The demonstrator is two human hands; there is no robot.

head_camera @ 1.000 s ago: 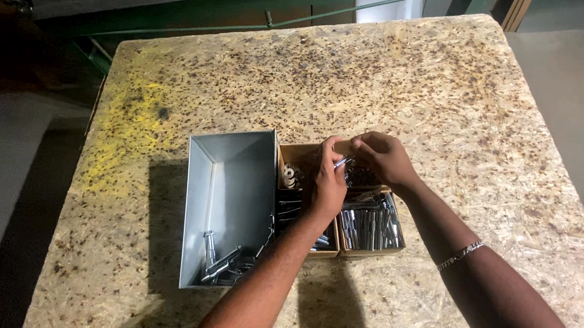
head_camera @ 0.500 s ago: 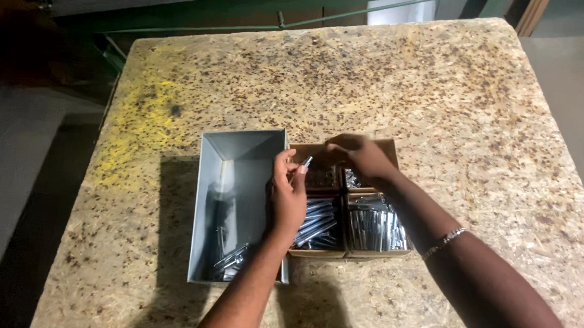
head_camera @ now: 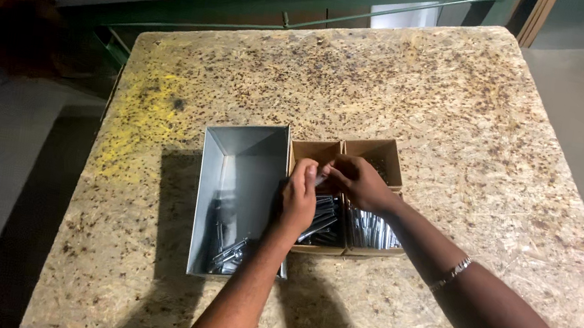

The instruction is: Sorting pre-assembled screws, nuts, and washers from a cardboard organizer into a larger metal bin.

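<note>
While both hands (head_camera: 330,191) meet over the cardboard box (head_camera: 314,223), their fingers (head_camera: 310,170) seemingly pinch 1 small metal piece (head_camera: 320,180).

Rough chipboard table (head_camera: 463,119) – dull sheet-metal bin (head_camera: 242,172), matt cardboard boxes (head_camera: 381,155), shiny steel pins (head_camera: 371,231)

Both hands meet fingertip to fingertip, left hand (head_camera: 298,201) curled, right hand (head_camera: 359,182) pinching, forearms converging.

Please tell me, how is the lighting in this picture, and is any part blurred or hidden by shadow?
Head view: dim, warm light; the metal tray casts a dark shadow to its left on the table; the arms shade the board near the bottom edge; the left hand and right hand look slightly soft, so the small piece between them is unclear.
</note>
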